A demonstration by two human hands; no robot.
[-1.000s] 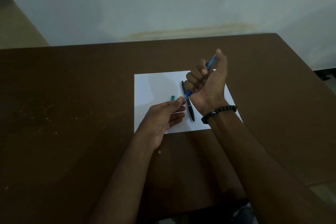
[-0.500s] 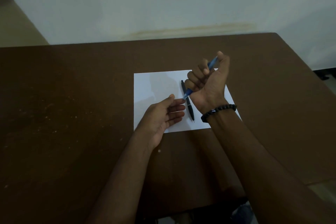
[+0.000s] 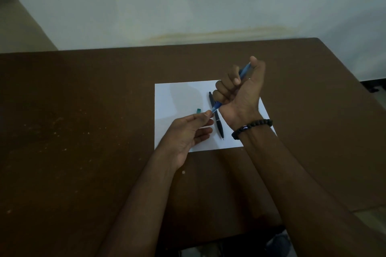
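Two hands working on one blue pen [image 3: 217, 107], held in the air above a white sheet of paper [image 3: 177, 98]. The sheet lies between the far and near edges of the brown surface [image 3: 83, 131], somewhat toward its right edge.

The right hand [image 3: 240, 98], with a beaded bracelet [image 3: 252, 126] at the wrist, is closed in a fist round the barrel. The thumb rests at the upper end and the pen slants down toward the left. The left hand [image 3: 188, 133] pinches the pen's lower tip between thumb and forefinger, and its other fingers lie loosely extended. A small teal piece [image 3: 198, 110] rests on the sheet just beside the left fingertips. A black pen [image 3: 216, 119] lies on the sheet directly beneath the two hands, its point toward the near edge.

Probable hazards:
- **Pinch slipping:** the pinch covers very little of the tip, so a twist or pull may slip. Any small part that comes free would then drop — perhaps past the sheet onto the dark surface, where it would be hard to find.
- **Inner parts escaping:** if the tip section parts from the barrel suddenly, any inner parts could spring or slide out of the downward-slanting barrel.
- **Teal piece:** the left fingers, in withdrawing, could brush it off the sheet.
- **Black pen:** a lowered hand could nudge it and set it rolling toward an edge of the surface.
- **Ink:** whether the point is exposed cannot be told — if it is, ink may mark the fingers.
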